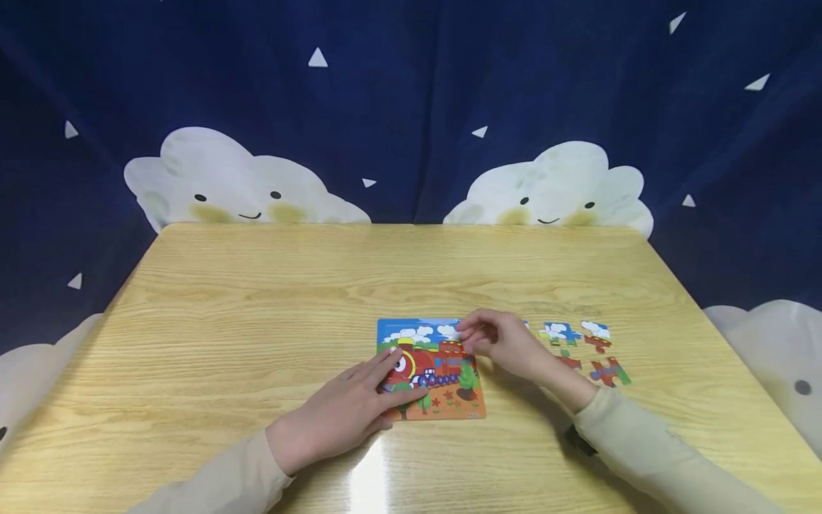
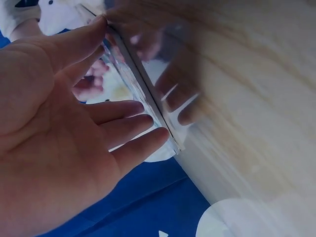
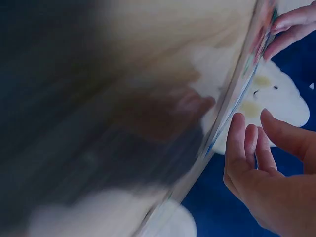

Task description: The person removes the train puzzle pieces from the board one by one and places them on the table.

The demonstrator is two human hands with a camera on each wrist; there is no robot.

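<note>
A jigsaw puzzle (image 1: 449,407) with a red train under a blue sky lies flat near the table's middle. My left hand (image 1: 343,410) rests over its left side, fingers extended across the picture. In the left wrist view, the thumb and fingers of the left hand (image 2: 64,123) reach along the puzzle's thin edge. At the puzzle's upper right, my right hand (image 1: 504,343) hovers with loosely bent fingers. The right wrist view shows a gap between thumb and index finger of the right hand (image 3: 276,182), with nothing visible in it. Part of the puzzle's right edge is hidden behind this hand.
Several loose puzzle pieces lie right of the right hand, among them a cloud piece (image 1: 596,330), a blue-and-white piece (image 1: 557,331) and a red piece (image 1: 609,371). The wooden table (image 1: 257,314) meets a dark blue curtain (image 1: 398,93) with clouds behind it.
</note>
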